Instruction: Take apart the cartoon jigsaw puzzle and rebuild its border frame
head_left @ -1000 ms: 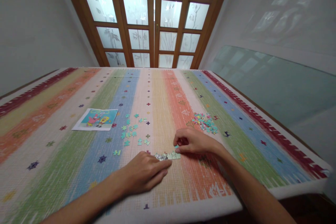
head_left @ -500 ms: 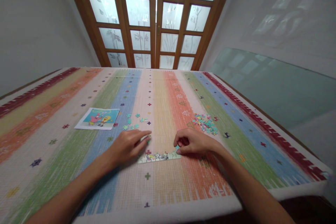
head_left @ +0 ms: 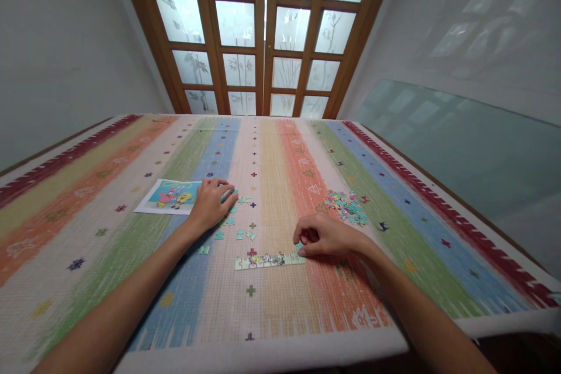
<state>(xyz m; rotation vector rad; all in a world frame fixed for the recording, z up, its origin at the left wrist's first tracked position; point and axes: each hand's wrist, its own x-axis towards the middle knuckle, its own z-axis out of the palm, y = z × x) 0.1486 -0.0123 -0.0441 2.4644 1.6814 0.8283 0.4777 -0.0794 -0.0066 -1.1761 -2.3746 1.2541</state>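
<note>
A joined strip of jigsaw puzzle [head_left: 267, 261] lies across the tablecloth in front of me, pale green with some yellow and pink. My right hand [head_left: 322, 236] is at the strip's right end, thumb and fingers pinched on a teal puzzle piece [head_left: 300, 246]. Farther off, my left hand [head_left: 213, 204] rests beside the picture card's right edge, thumb and fingers apart over some teal pieces. Part of what lies under that palm is hidden. Several loose teal pieces [head_left: 239, 234] are scattered between my left hand and the strip.
A picture card [head_left: 164, 210] with two cartoon figures lies left of my left hand. Beyond my right hand sits a heap of mixed puzzle pieces [head_left: 346, 207]. A striped cloth [head_left: 280, 169] covers the table. Glass-paned wooden doors [head_left: 264, 52] stand behind it.
My left hand has moved away from the strip, up and left to the card's edge, uncovering teal pieces. My right hand keeps its pinch at the strip's right end.
</note>
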